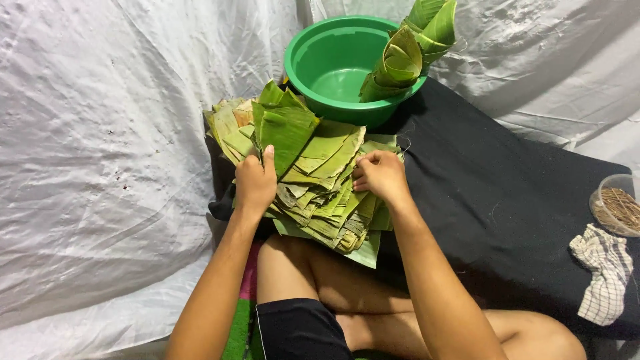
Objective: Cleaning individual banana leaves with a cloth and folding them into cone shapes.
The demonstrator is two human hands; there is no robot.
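A thick pile of cut green banana leaf pieces [319, 180] lies on a black cloth in front of my knees. My left hand [255, 181] rests on the pile's left side, its thumb pressed on a folded leaf piece [285, 132] that stands up from the stack. My right hand [381, 175] sits on the pile's right edge, fingers curled and pinching the top leaf there. Behind the pile stands a green plastic basin [317, 63] holding a stack of leaf cones [403, 57] that leans on its right rim.
The black cloth [507, 193] spreads to the right over a crumpled white sheet [93, 167]. At the far right stand a clear round tub of thin brown sticks [617, 205] and a checked rag [605, 272]. My bare legs fold below the pile.
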